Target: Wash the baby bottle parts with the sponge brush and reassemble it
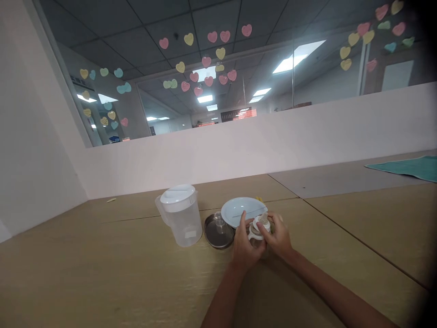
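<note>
White-topped bottle [255,232] in front of pale bowl [237,208], left hand [245,248] curled round its side, right hand [280,238] pinching its top, metal dish [218,239] holding clear cup [220,222], lidded translucent pitcher [184,222] on surface [129,273].

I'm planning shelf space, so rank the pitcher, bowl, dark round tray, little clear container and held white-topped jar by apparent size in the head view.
Largest to smallest:
1. Pitcher
2. Bowl, slightly hidden
3. Dark round tray
4. Little clear container
Unsure: white-topped jar, partly covered, so I can't place it.
</note>
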Tool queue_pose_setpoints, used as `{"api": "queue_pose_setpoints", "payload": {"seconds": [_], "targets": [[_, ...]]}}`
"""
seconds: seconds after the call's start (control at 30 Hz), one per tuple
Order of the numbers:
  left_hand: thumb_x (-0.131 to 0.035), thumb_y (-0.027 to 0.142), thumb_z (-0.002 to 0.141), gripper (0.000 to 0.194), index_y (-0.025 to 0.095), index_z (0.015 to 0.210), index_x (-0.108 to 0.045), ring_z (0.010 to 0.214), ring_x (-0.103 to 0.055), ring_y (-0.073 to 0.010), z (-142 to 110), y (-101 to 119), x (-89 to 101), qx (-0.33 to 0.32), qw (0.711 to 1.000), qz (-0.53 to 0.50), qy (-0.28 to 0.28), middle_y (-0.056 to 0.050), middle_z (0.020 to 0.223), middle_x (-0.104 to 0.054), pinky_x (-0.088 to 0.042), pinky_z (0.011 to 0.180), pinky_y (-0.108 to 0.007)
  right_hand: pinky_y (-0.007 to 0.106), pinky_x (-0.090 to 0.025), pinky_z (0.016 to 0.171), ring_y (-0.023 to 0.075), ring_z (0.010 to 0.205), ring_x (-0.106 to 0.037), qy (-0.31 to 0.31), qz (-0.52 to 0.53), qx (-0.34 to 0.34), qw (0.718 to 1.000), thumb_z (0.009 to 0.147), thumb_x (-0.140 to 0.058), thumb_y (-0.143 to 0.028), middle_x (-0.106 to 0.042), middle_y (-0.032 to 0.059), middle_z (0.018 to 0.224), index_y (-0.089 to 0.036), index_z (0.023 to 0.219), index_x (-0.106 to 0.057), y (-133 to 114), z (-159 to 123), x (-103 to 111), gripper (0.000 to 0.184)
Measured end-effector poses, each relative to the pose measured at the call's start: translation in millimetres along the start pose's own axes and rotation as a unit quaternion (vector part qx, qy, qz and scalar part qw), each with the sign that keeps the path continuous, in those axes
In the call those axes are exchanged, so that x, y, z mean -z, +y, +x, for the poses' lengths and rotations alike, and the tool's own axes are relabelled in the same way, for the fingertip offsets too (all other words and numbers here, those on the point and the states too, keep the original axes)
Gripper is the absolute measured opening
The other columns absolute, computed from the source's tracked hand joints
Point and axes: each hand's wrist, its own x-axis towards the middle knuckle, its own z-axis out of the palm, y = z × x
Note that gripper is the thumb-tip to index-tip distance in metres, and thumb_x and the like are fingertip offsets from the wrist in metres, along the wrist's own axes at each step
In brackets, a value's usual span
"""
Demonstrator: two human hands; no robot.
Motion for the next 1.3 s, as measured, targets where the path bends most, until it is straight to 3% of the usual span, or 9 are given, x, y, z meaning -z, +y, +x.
{"api": "queue_pose_setpoints", "payload": {"seconds": [0.13, 0.33, 0.57, 0.9, 1.13, 1.3], "targets": [[-0.062, 0.026, 0.069, 0.09, 0.018, 0.141, -0.007, 0.108, -0.053, -0.0215, 1, -1, 3.2, -0.002, 1.0, -0.026, 0.0, -0.01, 0.124, -0.051, -0.045, 0.094, -0.037, 0.034, -0.047, 0.073, 0.0222, 0.086, -0.056, -0.018, -0.003, -0.011, 1.0, 0.08, -0.052, -0.043, -0.063, 0.0072, 0.085, -0.019, 0.092, -0.055, 7, -4, -9, 0.027], [-0.061, 0.022, 0.067, 0.09, 0.017, 0.14, -0.009, 0.111, -0.051, -0.0221, 1, -3, 3.1, -0.023, 0.999, -0.032, 0.0, -0.011, 0.126, -0.049, -0.044, 0.095, -0.037, 0.035, -0.044, 0.083, 0.0211, 0.094, -0.055, -0.104, 0.058, 0.044, 0.992, 0.086, -0.044, -0.035, -0.06, 0.007, 0.098, -0.021, 0.101, -0.056, 0, -5, -10, 0.024], [-0.059, 0.026, 0.071, 0.083, 0.016, 0.139, -0.012, 0.105, -0.053, -0.0216, 1, -1, 3.4, -0.019, 1.0, -0.006, 0.009, -0.013, 0.125, -0.047, -0.046, 0.092, -0.037, 0.036, -0.042, 0.083, 0.0215, 0.095, -0.052, -0.075, 0.07, 0.032, 0.994, 0.088, -0.04, -0.033, -0.055, 0.0068, 0.098, -0.022, 0.105, -0.057, 0, -8, -10, 0.027], [-0.061, 0.025, 0.069, 0.075, 0.017, 0.135, -0.025, 0.101, -0.051, -0.0197, 0, -2, 2.3, -0.006, 0.999, 0.025, 0.031, -0.01, 0.112, -0.05, -0.046, 0.09, -0.034, 0.036, -0.038, 0.079, 0.0201, 0.088, -0.052, -0.024, 0.046, 0.033, 0.998, 0.089, -0.035, -0.029, -0.06, 0.0045, 0.089, -0.021, 0.088, -0.061, 0, -5, -9, 0.027], [-0.061, 0.023, 0.068, 0.085, 0.015, 0.137, -0.014, 0.1, -0.053, -0.0203, -1, -2, -1.4, -0.013, 0.999, 0.024, 0.024, -0.013, 0.119, -0.047, -0.046, 0.09, -0.035, 0.036, -0.038, 0.078, 0.0191, 0.084, -0.054, 0.005, 0.047, 0.042, 0.998, 0.089, -0.035, -0.025, -0.063, 0.0039, 0.083, -0.021, 0.078, -0.063, -1, 1, 0, 0.031], [-0.059, 0.024, 0.068, 0.084, 0.013, 0.137, -0.013, 0.104, -0.05, -0.0221, -3, -5, -3.8, -0.027, 0.997, 0.065, 0.041, -0.015, 0.121, -0.042, -0.046, 0.089, -0.036, 0.036, -0.04, 0.08, 0.0204, 0.088, -0.053, -0.038, 0.047, 0.047, 0.997, 0.083, -0.048, -0.031, -0.062, 0.0047, 0.088, -0.021, 0.086, -0.06, -4, 0, -2, 0.016]]}}
